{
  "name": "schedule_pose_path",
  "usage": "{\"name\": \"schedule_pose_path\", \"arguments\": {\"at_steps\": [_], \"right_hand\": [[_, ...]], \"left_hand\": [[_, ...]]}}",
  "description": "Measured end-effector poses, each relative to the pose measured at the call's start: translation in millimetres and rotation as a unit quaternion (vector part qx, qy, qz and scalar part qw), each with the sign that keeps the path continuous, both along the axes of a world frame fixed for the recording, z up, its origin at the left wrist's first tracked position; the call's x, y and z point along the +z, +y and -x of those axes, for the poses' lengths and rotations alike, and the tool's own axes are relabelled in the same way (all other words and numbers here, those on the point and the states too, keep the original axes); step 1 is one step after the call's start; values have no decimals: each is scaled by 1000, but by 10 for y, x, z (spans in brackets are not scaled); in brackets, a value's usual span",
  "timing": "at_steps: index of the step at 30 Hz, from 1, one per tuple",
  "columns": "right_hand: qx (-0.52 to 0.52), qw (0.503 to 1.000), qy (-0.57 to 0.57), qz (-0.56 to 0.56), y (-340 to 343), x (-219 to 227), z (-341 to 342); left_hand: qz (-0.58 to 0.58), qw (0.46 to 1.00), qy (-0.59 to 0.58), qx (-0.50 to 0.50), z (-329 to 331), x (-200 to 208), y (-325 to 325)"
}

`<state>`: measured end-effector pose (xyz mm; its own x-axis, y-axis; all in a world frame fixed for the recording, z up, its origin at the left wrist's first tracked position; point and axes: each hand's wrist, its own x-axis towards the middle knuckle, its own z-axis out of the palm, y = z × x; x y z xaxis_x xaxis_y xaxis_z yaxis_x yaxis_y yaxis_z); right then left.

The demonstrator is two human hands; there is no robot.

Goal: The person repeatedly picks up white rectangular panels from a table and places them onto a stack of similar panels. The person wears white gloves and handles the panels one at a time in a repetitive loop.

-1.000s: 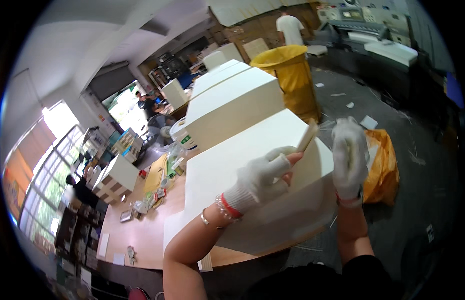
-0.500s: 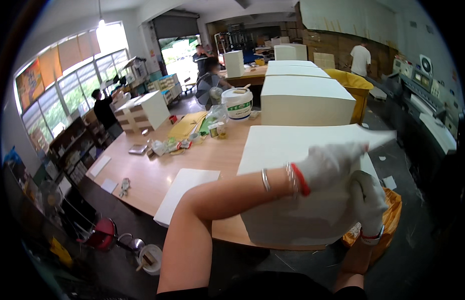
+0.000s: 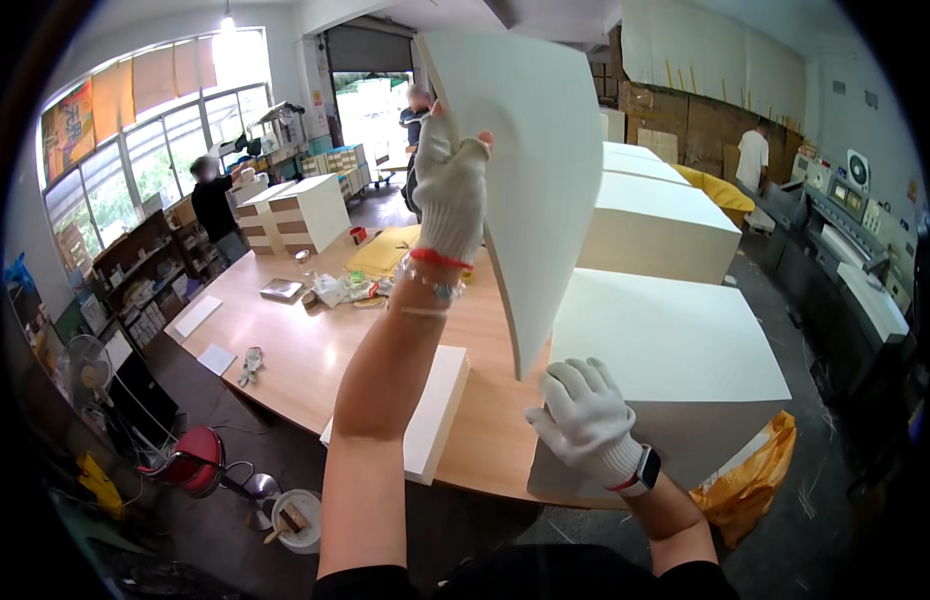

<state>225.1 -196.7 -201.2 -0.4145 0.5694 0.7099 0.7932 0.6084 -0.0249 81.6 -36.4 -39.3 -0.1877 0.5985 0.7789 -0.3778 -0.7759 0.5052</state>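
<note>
head view: the white board point(image 3: 540, 150) stands near upright, long axis up and down, just right of the left hand point(image 3: 451, 185), whose fingers clasp its left edge; its lower tip ends above the right hand point(image 3: 588, 420), half open, gripping nothing visible, on the white block point(image 3: 675, 340); the orange banner point(image 3: 70, 135) bears unclear writing

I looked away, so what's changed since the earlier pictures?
The left hand swung leftward across the near white stack, now holding up a large white sheet or bundle. The right hand moved left to the stack's near-left corner. The stack behind and orange bag stayed put.
</note>
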Motion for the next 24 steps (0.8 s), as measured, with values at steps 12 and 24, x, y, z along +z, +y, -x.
{"name": "schedule_pose_path", "arguments": {"at_steps": [12,24], "right_hand": [[25,985,171,29,56,-112,530],[380,402,723,414,1386,-3771,621]], "left_hand": [[-23,995,-5,97,521,-48,-87],[-243,883,157,369,220,-1551,-601]]}}
